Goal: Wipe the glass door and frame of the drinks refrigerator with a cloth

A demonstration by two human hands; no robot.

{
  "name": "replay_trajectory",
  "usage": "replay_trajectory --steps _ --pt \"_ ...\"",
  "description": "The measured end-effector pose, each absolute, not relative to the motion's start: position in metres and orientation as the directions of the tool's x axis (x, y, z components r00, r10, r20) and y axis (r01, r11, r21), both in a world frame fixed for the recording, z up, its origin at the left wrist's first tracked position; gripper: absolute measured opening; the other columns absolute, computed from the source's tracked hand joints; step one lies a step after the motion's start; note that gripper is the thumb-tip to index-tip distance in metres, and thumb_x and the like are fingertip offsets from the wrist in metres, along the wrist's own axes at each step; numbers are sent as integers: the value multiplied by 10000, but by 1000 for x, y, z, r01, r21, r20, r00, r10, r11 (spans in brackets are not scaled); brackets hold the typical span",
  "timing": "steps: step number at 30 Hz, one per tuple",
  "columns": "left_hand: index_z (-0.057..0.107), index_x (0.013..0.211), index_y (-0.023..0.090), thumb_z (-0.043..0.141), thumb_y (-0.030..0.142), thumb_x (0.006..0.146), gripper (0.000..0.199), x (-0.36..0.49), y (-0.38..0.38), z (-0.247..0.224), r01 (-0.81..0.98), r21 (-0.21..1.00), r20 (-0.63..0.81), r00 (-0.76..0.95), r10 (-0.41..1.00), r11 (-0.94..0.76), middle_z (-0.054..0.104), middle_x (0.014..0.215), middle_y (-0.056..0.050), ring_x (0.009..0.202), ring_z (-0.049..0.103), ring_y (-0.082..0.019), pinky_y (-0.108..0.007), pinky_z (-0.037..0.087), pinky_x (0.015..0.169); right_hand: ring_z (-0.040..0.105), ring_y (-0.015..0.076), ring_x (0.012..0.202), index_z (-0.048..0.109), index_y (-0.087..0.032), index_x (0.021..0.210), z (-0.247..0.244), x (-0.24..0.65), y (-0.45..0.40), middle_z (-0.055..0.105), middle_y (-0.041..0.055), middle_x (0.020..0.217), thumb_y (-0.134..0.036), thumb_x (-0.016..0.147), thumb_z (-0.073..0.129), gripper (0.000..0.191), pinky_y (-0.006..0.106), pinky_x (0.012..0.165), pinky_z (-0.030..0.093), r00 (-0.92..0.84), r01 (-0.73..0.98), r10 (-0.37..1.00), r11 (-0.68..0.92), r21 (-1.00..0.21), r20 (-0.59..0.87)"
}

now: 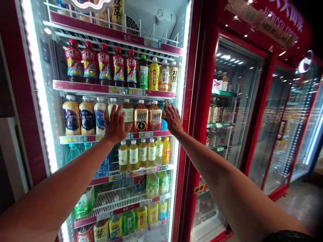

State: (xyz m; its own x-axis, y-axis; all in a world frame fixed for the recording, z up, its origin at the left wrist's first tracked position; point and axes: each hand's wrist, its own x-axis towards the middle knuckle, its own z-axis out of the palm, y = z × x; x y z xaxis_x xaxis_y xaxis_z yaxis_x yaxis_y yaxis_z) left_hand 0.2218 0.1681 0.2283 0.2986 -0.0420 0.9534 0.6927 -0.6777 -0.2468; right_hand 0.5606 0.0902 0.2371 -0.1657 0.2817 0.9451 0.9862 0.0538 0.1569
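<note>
My left hand (115,124) is raised in front of the middle bottle shelf of a lit drinks fridge. Its fingers are spread, and it looks flat against the glass door, though the glass itself hardly shows. Behind its fingers are bottles with white caps and pale labels. My right hand (173,120) is further right at the same height, near the fridge's right edge. It presses on a crumpled brown cloth (165,108), partly hidden under the fingers. Two energy drink bottles (147,117) stand between the hands, and a blue bottle (164,125) shows behind my right hand.
Red-capped bottles (88,62) line the shelf above. Pale green tea bottles (133,156) stand on the shelf below. A light strip (37,84) runs down the fridge's left side. More red-framed glass-door fridges (252,111) extend along the right, above a shiny floor (297,205).
</note>
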Motion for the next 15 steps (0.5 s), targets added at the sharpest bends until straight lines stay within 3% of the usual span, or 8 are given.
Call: replay_trajectory --steps 7,15 --pt "205 1644 320 528 419 978 746 288 150 232 660 -409 874 482 -63 -630 96 1756 -93 1635 28 -300 -626 12 1302 248 232 1610 431 -281 1571 225 575 81 454 39 1652 -141 1021 490 571 538 1330 234 -312 950 305 123 288 900" --pt "94 1662 353 533 454 974 822 321 150 229 678 -451 829 560 10 -580 60 1749 -99 1630 39 -292 -622 -34 1298 248 247 1611 409 -283 1587 224 586 85 474 66 1637 -217 1038 496 560 565 1317 246 -286 956 240 131 261 928"
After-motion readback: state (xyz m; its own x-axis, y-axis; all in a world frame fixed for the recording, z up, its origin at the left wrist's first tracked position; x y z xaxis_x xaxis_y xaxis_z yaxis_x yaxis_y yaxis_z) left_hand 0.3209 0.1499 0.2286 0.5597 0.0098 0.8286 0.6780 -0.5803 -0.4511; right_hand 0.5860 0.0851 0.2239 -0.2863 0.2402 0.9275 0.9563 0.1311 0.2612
